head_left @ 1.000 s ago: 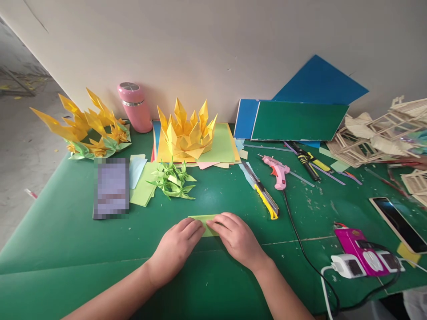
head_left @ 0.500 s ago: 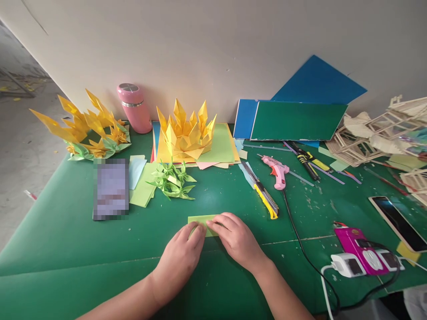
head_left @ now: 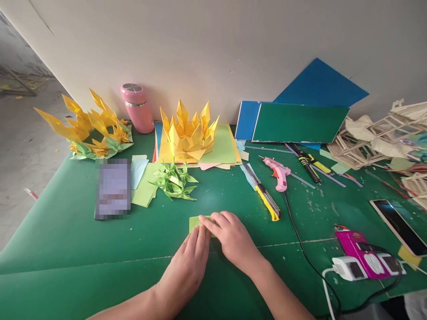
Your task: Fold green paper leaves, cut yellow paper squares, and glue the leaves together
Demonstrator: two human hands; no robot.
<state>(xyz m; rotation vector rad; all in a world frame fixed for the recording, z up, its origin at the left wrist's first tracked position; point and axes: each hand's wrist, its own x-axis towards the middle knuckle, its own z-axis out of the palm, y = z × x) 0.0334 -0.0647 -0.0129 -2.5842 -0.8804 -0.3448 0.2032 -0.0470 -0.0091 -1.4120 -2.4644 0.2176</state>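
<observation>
A folded light green paper point(head_left: 194, 222) lies flat on the green table mat point(head_left: 83, 240) in front of me. My left hand point(head_left: 188, 271) rests on its near edge with the fingers stretched out flat and together. My right hand point(head_left: 233, 240) covers the paper's right part, fingers pressing down on it and the index finger pointing left across the fold. Most of the paper is hidden under both hands.
Small green folded pieces point(head_left: 175, 181) and loose sheets lie beyond the paper. A yellow paper crown point(head_left: 188, 131), a pink bottle point(head_left: 136, 108), a yellow utility knife point(head_left: 265, 198), a pink glue gun point(head_left: 278, 172), a power strip point(head_left: 363, 260) and a phone point(head_left: 398, 226) lie around.
My left hand slid right and toward me, its fingers straightening flat. My right index finger moved left across the paper. More of the paper's left end shows now.
</observation>
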